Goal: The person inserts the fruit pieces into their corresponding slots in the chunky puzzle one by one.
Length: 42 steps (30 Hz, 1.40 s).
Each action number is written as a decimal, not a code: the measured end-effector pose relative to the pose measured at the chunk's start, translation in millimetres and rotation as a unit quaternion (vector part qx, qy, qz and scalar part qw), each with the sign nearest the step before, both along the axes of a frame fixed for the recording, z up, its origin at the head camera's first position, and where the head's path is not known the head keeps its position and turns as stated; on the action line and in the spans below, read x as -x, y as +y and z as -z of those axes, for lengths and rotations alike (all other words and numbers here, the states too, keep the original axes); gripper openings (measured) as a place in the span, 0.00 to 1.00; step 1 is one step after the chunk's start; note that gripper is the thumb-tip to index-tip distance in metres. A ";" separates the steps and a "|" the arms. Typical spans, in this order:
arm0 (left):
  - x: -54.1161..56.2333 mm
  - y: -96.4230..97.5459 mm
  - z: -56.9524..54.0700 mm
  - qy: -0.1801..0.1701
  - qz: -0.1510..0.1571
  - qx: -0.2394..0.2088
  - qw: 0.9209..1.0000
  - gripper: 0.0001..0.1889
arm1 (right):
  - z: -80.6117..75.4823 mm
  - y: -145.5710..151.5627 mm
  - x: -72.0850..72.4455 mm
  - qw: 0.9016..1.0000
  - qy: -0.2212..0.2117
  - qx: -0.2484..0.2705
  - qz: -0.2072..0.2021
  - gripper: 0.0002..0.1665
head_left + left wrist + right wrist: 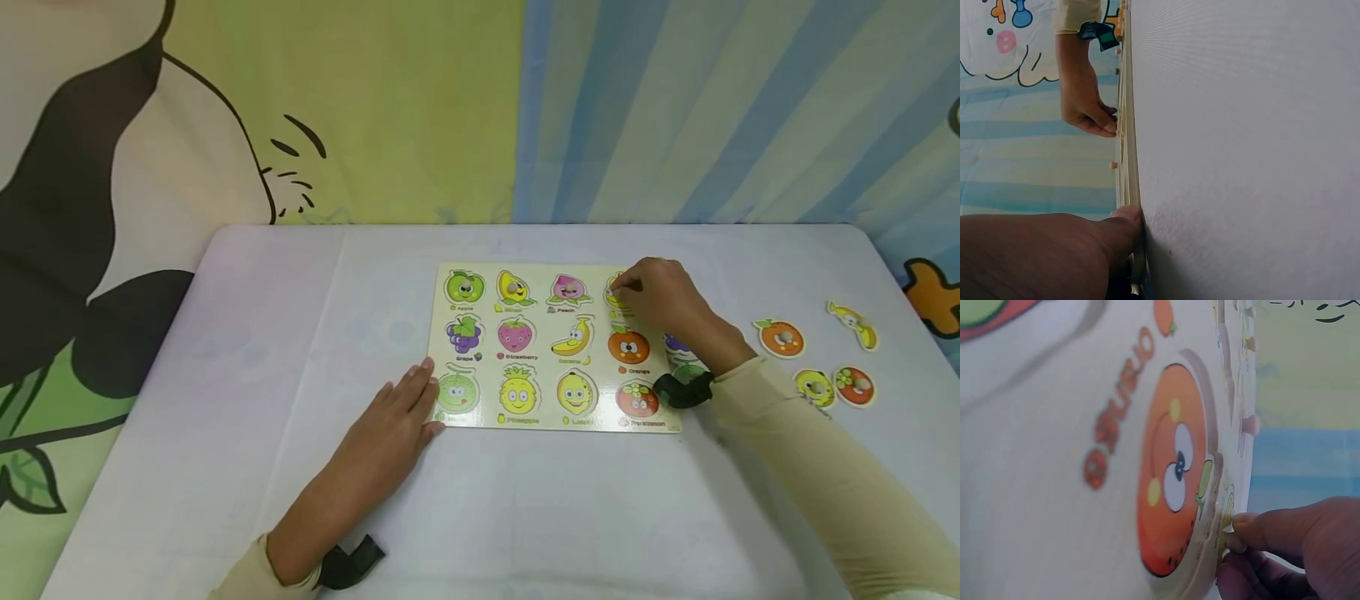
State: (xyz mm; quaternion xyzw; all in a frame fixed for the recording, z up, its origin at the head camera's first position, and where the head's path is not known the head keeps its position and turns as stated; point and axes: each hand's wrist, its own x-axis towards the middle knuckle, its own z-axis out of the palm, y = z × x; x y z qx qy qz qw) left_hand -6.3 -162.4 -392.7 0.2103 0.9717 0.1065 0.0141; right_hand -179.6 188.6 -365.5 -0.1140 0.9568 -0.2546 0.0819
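A flat fruit puzzle board (538, 345) lies on the table, with labelled fruit pictures in rows. My left hand (390, 425) rests at its left edge, fingers extended and the thumb by the near corner. In the left wrist view the thumb (1124, 228) presses the board's side edge. At the far right slot my right hand (663, 292) pinches the small knob (1234, 542) of a yellow fruit puzzle piece (617, 287), partly hidden by the fingers. Just nearer lies the orange's slot (1172, 475). Apple (465, 287), mango (513, 287) and peach (569, 289) fill the far row's other places.
Right of the board lie loose knobbed pieces: an orange (782, 339), a banana (855, 325), a yellow round fruit (813, 387) and a red-orange fruit (854, 387). A purple grape piece (676, 342) and a green piece (687, 372) lie partly under the right wrist.
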 end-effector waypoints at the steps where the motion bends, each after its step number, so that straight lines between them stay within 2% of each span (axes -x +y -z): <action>1: -0.1 -0.2 0.3 -0.001 0.000 -0.001 1.000 0.31 | 0.9 0.5 -0.1 1.000 -0.002 0.003 0.000 0.11; 13: 0.4 0.1 0.2 -0.003 -0.002 0.004 1.000 0.31 | -0.2 18.7 0.1 0.999 -0.004 0.036 -0.030 0.14; 17: 0.7 0.5 -0.3 0.001 -0.002 0.005 1.000 0.31 | -2.1 30.3 -1.5 0.999 0.011 0.042 -0.029 0.14; 21: 0.8 0.4 0.0 0.002 -0.001 0.004 1.000 0.31 | -3.4 44.4 -4.1 0.999 0.027 0.037 -0.017 0.14; 28: 1.3 0.0 0.6 -0.003 -0.001 0.002 1.000 0.31 | -5.0 69.9 -9.5 0.999 0.021 0.014 0.029 0.15; 37: 1.5 1.0 0.0 -0.006 -0.003 0.001 1.000 0.31 | -3.9 111.3 -20.4 0.998 0.031 -0.003 0.058 0.15; 42: 1.1 0.8 -0.4 -0.006 -0.006 0.000 1.000 0.31 | -3.1 130.3 -25.3 0.996 0.020 -0.020 0.083 0.18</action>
